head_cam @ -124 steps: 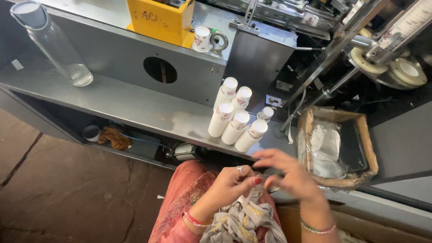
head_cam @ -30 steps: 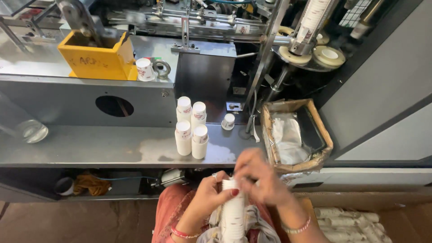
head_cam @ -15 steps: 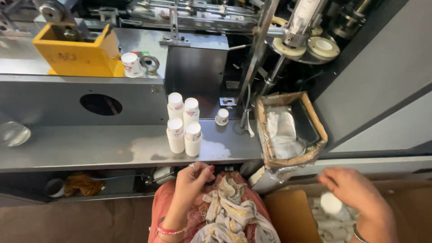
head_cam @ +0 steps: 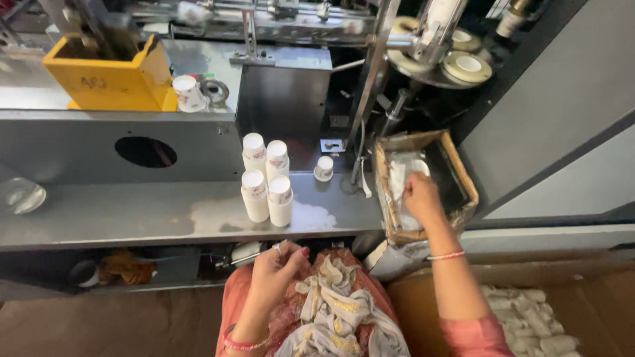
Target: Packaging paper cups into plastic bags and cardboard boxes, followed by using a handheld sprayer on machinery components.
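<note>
My right hand [head_cam: 421,196] reaches into a cardboard box [head_cam: 463,173] lined with clear plastic, at the right end of the metal shelf [head_cam: 132,215]. Its fingers rest on white paper cups [head_cam: 401,173] inside; whether they grip one is hidden. My left hand [head_cam: 279,268] hovers over the patterned cloth [head_cam: 334,311] on my lap, fingers loosely curled, holding nothing. Four upside-down stacks of white paper cups [head_cam: 266,180] stand on the shelf just beyond my left hand. One short cup [head_cam: 324,168] sits to their right.
A yellow bin [head_cam: 109,76] and a single cup [head_cam: 188,92] sit on the machine top. Cup-forming rings [head_cam: 466,66] turn at the upper right. A brown carton [head_cam: 537,322] of wrapped cup stacks lies at the lower right. Clear plastic [head_cam: 22,196] lies at the shelf's left end.
A second ago both hands held a tall cup stack over my lap. The stack is gone; my right hand swung down to the carton, then up into the lined box.
</note>
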